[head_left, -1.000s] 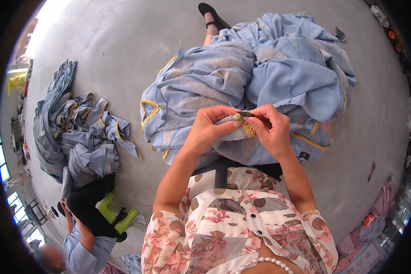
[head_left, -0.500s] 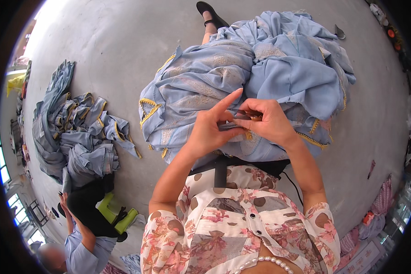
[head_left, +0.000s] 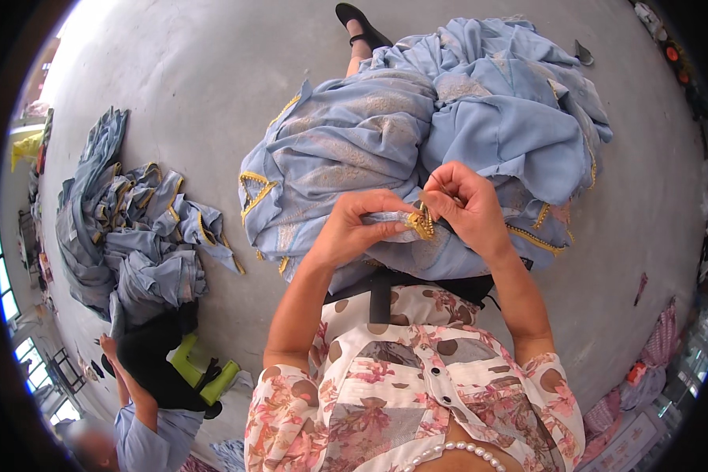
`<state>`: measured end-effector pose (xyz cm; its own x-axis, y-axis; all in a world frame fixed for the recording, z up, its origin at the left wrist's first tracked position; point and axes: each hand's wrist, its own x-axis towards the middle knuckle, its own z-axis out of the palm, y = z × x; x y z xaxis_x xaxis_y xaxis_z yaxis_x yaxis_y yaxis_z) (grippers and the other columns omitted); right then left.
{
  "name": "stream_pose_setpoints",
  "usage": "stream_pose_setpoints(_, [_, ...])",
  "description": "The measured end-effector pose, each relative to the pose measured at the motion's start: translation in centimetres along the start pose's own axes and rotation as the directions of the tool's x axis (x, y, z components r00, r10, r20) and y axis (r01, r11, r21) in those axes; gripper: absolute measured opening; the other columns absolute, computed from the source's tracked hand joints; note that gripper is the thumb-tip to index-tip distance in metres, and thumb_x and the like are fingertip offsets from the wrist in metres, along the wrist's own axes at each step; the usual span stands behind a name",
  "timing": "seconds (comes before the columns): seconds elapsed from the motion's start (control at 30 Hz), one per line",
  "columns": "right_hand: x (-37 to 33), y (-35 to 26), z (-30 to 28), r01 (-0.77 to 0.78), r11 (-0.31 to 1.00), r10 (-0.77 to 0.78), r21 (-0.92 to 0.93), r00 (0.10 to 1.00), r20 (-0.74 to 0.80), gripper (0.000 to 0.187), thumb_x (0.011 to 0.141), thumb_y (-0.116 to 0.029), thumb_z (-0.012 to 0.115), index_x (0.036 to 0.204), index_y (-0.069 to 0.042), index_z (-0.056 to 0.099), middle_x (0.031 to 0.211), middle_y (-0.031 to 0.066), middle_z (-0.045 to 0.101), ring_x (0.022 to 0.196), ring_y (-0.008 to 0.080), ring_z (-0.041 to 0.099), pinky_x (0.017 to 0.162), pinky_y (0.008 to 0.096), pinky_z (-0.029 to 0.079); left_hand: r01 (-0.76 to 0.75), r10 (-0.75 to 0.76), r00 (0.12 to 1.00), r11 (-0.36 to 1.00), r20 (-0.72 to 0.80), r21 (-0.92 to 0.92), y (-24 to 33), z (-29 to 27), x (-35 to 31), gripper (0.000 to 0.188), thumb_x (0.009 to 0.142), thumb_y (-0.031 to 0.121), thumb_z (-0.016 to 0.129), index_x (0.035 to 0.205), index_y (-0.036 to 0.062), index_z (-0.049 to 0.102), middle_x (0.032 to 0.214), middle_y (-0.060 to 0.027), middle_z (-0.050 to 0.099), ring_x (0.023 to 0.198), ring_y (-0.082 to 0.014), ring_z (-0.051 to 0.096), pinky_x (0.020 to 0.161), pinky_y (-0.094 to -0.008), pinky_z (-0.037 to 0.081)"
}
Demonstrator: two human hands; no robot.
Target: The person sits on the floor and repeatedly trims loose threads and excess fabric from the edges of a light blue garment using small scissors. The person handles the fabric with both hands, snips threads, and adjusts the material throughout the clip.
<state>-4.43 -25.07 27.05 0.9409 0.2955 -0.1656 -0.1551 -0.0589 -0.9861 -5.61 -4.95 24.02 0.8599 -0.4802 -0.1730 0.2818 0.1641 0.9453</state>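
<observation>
Some yellow trim [head_left: 422, 226] between both hands [head_left: 349, 228] [head_left: 475, 217]

Bright overall, diffuse light. Strongest at far left, where the floor [head_left: 134, 55] washes out toward white. Windows [head_left: 6, 275] at left overexposed, blue fringing along them. Shadows soft, mainly in folds of the blue cloth [head_left: 503, 134]. Cloth fairly sharp; fine detail between the fingers [head_left: 383, 201] too small to resolve. Person [head_left: 161, 436] at near left: head blurred. Straight edges bow outward near the rim; black surround, corners lost.
</observation>
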Motion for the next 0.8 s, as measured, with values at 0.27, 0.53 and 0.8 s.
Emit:
stream_pose_setpoints(0.27, [-2.5, 0.0, -2.1, -0.142, 0.983, 0.155, -0.116, 0.982, 0.112, 0.021, 0.093, -0.017, 0.060, 0.100, 0.001, 0.053, 0.078, -0.0008, 0.058, 0.067, 0.0024, 0.046, 0.058, 0.0180, 0.038, -0.011, 0.010, 1.000, 0.999, 0.015, 0.032, 0.5, -0.7, 0.0, 0.023, 0.072, -0.005, 0.071, 0.095, 0.0006, 0.071, 0.088, -0.0050, 0.064, 0.081, -0.0125, 0.059, 0.074, -0.0236, 0.046])
stream_pose_setpoints(0.53, [-1.3, -0.5, -1.7, -0.084, 0.988, 0.115, -0.132, 0.961, 0.250, 0.019, 0.088, -0.015, 0.065, 0.090, 0.001, 0.054, 0.067, 0.0043, 0.062, 0.058, 0.0042, 0.047, 0.051, 0.0212, 0.038, -0.034, 0.011, 0.989, 0.986, 0.146, 0.161, 0.7, -1.3, 0.2, 0.021, 0.072, -0.003, 0.073, 0.092, -0.0026, 0.068, 0.085, -0.0056, 0.065, 0.078, -0.0122, 0.057, 0.070, -0.0243, 0.045])
stream_pose_setpoints(0.8, [-0.9, -0.4, -2.3, -0.056, 0.991, 0.076, -0.121, 0.983, 0.168, 0.019, 0.087, -0.013, 0.066, 0.094, 0.000, 0.055, 0.075, 0.0043, 0.064, 0.059, 0.0032, 0.048, 0.053, 0.0188, 0.039, -0.031, -0.018, 0.975, 0.976, 0.221, 0.215, 1.0, -1.5, 0.3, 0.019, 0.074, 0.000, 0.074, 0.092, -0.0017, 0.069, 0.086, -0.0055, 0.067, 0.079, -0.0117, 0.059, 0.072, -0.0248, 0.046])
